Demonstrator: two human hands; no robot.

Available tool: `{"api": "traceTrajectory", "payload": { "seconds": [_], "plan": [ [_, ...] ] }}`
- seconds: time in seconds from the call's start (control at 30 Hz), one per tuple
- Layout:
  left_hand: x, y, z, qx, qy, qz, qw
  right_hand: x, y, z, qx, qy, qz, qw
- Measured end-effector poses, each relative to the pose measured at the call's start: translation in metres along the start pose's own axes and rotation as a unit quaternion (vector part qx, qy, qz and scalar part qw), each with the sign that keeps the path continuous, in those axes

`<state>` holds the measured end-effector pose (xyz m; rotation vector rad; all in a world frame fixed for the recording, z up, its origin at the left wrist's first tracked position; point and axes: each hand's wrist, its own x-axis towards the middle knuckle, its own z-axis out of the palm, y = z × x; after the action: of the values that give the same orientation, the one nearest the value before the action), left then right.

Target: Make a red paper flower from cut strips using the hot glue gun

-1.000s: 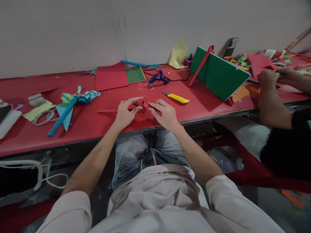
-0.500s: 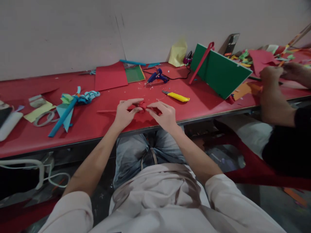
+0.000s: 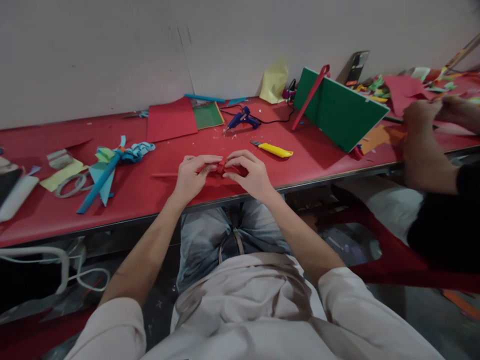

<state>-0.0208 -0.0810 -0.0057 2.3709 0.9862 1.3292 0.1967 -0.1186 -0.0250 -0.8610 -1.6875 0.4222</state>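
Close to the table's front edge, both hands work at a small folded red paper piece. My left hand pinches its left side between thumb and fingers. My right hand curls around the right side, thumb below and fingertips above. A thin red paper stick sticks out to the left from behind my left hand; whether it joins the folded piece is hidden. Beyond my right hand lies a yellow utility knife with its blade out. A blue glue gun rests farther back.
At left lie a blue paper flower, tape rolls and yellow paper. Red sheets are near the wall. A green board leans at right with a red strip over it. A co-worker's hands are at far right among paper scraps.
The fingers of my right hand have lifted slightly and spread a little wider around the red paper. My left hand has barely shifted.
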Motion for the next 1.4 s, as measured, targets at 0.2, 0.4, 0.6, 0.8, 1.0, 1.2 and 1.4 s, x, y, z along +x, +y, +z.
{"api": "traceTrajectory", "payload": {
  "seconds": [0.2,0.4,0.6,0.8,1.0,1.2,1.4],
  "plan": [
    [0.000,0.005,-0.005,-0.129,0.020,-0.031,0.991,0.002,0.007,-0.011,0.098,-0.028,0.076,0.992],
    [0.007,0.020,-0.009,-0.178,-0.011,-0.038,0.983,0.006,0.017,-0.007,0.123,-0.034,0.063,0.990],
    [0.012,0.034,-0.015,-0.093,-0.005,0.008,0.996,0.010,0.026,-0.008,0.089,-0.023,0.124,0.988],
    [0.007,0.019,0.003,-0.180,0.038,-0.084,0.979,0.015,0.036,-0.004,-0.006,-0.045,0.032,0.998],
    [0.004,-0.001,0.005,0.065,-0.113,-0.148,0.980,0.001,0.034,-0.030,-0.097,-0.036,0.014,0.995],
    [0.001,-0.030,-0.032,0.238,-0.154,-0.141,0.948,-0.011,0.043,-0.097,-0.186,0.062,0.056,0.979],
    [0.009,-0.035,-0.066,0.261,-0.014,-0.205,0.943,0.003,0.042,-0.103,-0.202,0.149,0.088,0.964]
  ]
}}
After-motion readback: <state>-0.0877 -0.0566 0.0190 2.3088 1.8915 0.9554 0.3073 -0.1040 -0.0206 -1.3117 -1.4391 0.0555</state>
